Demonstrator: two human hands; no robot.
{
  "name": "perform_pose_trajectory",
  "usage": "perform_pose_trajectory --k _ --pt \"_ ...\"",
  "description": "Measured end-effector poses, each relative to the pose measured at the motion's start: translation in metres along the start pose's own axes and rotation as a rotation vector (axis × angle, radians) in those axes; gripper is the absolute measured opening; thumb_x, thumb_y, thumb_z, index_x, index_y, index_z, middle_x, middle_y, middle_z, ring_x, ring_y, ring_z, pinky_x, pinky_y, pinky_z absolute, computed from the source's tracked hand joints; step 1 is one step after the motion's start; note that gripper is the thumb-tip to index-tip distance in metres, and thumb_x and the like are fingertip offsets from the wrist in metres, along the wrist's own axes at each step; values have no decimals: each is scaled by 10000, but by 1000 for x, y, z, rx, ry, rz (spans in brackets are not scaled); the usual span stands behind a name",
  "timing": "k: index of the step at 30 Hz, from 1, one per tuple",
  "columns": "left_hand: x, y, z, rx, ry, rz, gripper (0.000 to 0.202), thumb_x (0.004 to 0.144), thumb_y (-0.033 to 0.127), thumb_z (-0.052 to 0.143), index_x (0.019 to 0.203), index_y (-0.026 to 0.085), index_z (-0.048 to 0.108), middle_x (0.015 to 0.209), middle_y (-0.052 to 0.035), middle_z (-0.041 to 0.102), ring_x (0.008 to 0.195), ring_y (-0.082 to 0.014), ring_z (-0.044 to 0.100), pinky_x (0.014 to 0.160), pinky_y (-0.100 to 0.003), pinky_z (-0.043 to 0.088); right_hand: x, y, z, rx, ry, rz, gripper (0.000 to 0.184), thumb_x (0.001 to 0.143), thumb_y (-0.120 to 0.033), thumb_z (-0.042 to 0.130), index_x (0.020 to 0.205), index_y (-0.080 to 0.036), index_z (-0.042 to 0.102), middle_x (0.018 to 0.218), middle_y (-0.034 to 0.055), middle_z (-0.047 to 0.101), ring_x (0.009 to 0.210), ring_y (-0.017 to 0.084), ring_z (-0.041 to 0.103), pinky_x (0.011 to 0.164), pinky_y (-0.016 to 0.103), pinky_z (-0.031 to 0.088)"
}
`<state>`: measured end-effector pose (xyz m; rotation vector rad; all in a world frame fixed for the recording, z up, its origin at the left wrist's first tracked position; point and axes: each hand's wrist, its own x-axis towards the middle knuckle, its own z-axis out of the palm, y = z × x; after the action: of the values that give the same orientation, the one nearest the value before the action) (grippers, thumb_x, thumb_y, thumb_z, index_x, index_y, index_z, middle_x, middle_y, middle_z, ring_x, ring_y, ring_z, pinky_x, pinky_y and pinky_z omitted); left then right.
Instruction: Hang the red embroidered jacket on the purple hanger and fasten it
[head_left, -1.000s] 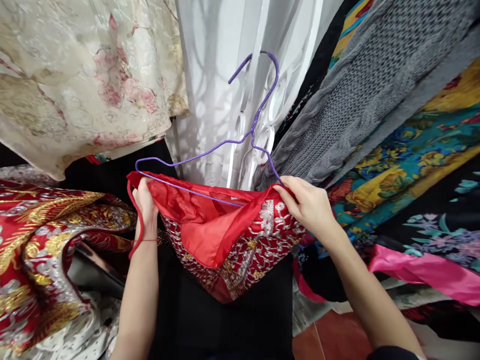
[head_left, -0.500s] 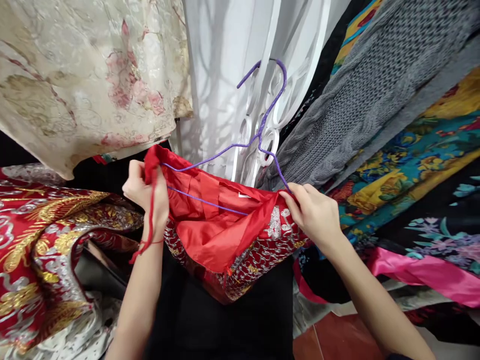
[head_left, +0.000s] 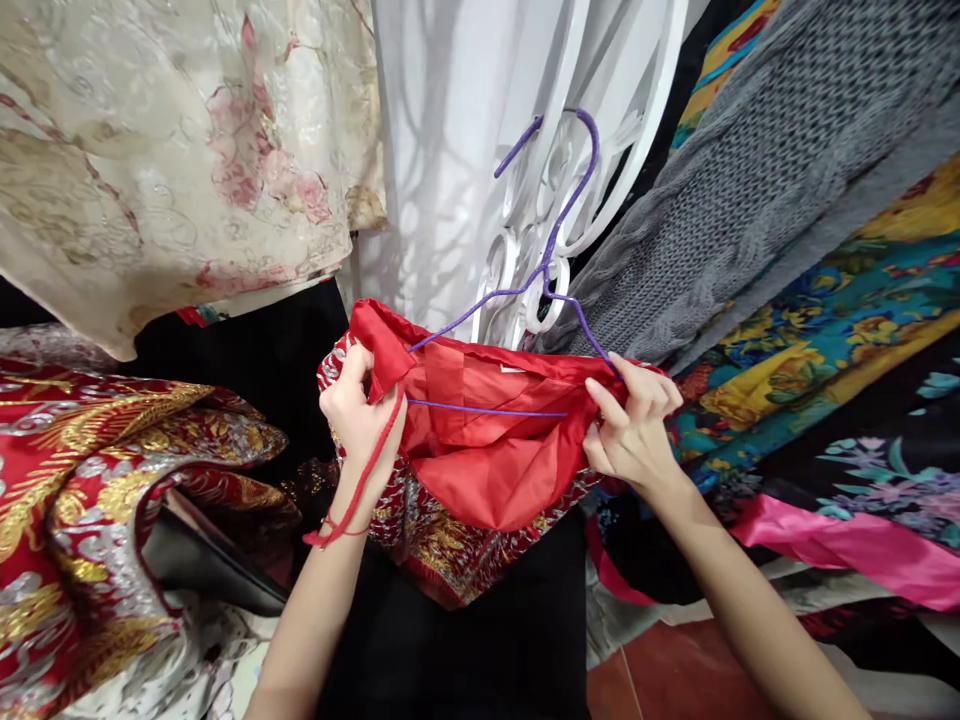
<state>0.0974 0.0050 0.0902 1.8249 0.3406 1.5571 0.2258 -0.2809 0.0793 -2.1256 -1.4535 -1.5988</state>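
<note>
A red garment [head_left: 487, 478] with a satin lining and silver and gold embroidery hangs in front of me, its upper opening facing me. A purple clothes hanger [head_left: 546, 268] sits partly inside that opening; its lower bar crosses the red lining. My left hand [head_left: 361, 405] is closed on the garment's left upper edge, with a red cord trailing over my wrist. At the other side my right hand [head_left: 634, 420] grips the right upper edge beside the hanger's sloping arm. Both ends of the hanger are hidden by cloth or fingers.
The hanger's hook loops around a white curled metal frame [head_left: 566, 60]. A cream floral cloth [head_left: 187, 150] hangs at upper left, above a red and gold embroidered garment [head_left: 82, 480]. Grey knitwear [head_left: 780, 180] and floral clothes [head_left: 847, 330] hang at right.
My left hand has moved right with the garment's left edge, which now covers the hanger's left end. The hanger and my right hand have shifted slightly right, and my right fingers have spread a little.
</note>
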Motion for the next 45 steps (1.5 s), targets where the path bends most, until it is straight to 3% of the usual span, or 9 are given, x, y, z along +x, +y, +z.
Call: perform_pose_trajectory --k 3,11,15,18,23,27,32,36,45 --pt "2 -1 -5 82 -76 -56 245 832 255 543 638 201 404 578 55 260 540 -89 262 544 -245 262 -15 -3 3 -50 -83 -97 693 801 -258 557 1468 -311 374 1592 152 333 1351 300 433 1077 509 277" --pt "-6 3 -11 82 -65 -196 452 985 394 434 584 211 331 511 43 341 471 -95 329 527 -276 265 18 -55 21 -2 126 -380 192 899 -192 594 1071 -262 642 1134 40 750 1172 150 578 1067 385 279" --pt "-7 8 -20 159 -184 -46 424 977 324 452 580 199 374 530 25 430 481 -97 370 529 -274 284 72 -91 40 236 232 -394 48 911 -153 619 923 -177 659 818 24 732 848 156 626 844 322 401" --pt "-1 7 -29 194 -237 147 381 976 279 462 607 184 466 599 -7 540 554 -113 469 570 -264 347 106 -106 50 237 239 -332 125 951 -187 607 836 -146 635 607 -33 586 590 113 487 640 280 325" --pt "9 -2 -33 114 -307 352 330 981 265 452 698 175 594 753 -53 667 741 -167 596 736 -289 485 144 -107 56 206 215 -64 311 1057 -216 388 893 -117 633 708 26 642 631 119 532 647 267 346" --pt "9 -5 -28 129 -375 385 268 982 238 418 906 171 666 932 -71 705 901 -195 634 843 -321 520 164 -107 48 336 40 17 388 1066 -279 299 948 -123 635 697 20 647 615 114 548 604 245 336" --pt "6 -11 -19 313 -380 450 269 967 257 444 881 146 673 912 -114 673 898 -240 630 673 -310 517 185 -105 33 489 -413 174 518 928 -645 471 975 -156 633 603 -25 569 554 123 479 556 251 259" --pt "4 -13 -11 338 -368 493 231 956 220 461 998 131 671 923 -121 669 917 -253 621 731 -334 536 198 -98 26 625 -624 108 331 984 -446 464 941 -165 634 701 -3 633 604 111 494 594 247 291" --pt "1 -21 -19 66 -369 165 87 906 185 504 942 196 583 939 -39 664 849 -176 615 805 -302 513 185 -104 39 127 -533 -235 379 1049 -139 252 1211 -141 594 951 107 722 708 157 616 528 283 275"
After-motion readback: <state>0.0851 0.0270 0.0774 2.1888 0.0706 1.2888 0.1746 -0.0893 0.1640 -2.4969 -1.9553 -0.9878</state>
